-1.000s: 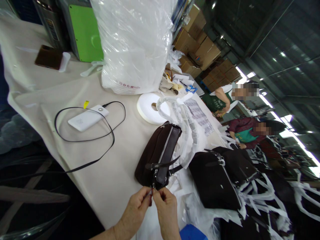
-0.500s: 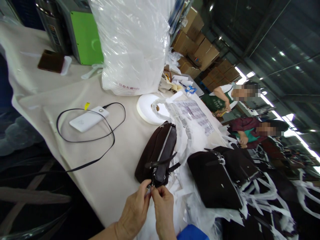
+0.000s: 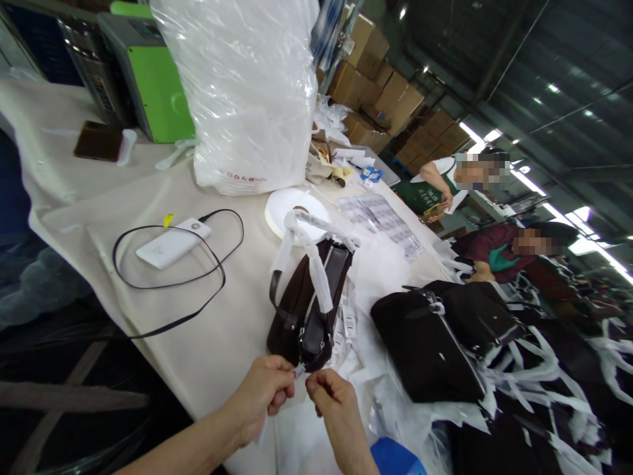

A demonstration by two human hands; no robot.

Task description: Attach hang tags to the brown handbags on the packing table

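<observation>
Warehouse setting, cloth-covered bench [image 3: 89, 198] with cardboard boxes [image 3: 390, 105] stacked behind. Left hand [image 3: 262, 396] and right hand [image 3: 329, 399] low centre, both pinched shut on a small white strip [image 3: 298, 371] between the fingertips, right at the near end of brown bag [image 3: 309, 303]. Bag lying on bench just beyond the hands, strap [image 3: 306, 254] partly wound in white wrap, part near the left side bare; looks like wrapping in progress, not finished. More dark bags [image 3: 435, 343] to the right, already with white wrapped straps, amid loose white paper. Power bank [image 3: 171, 243] with black cable [image 3: 173, 284] left of bag, tape roll [image 3: 287, 211] behind it, big clear plastic sack [image 3: 247, 92] further back, green machine [image 3: 153, 86] and a phone [image 3: 96, 140] far left. Two other people seated at right, faces blurred, hands on own work. Strip's attachment to bag hidden by fingers; cannot tell if a tag, tape or paper. Blue item [image 3: 395, 458] at bottom edge cut off, unidentifiable. Printed sheets [image 3: 380, 221] unreadable.
</observation>
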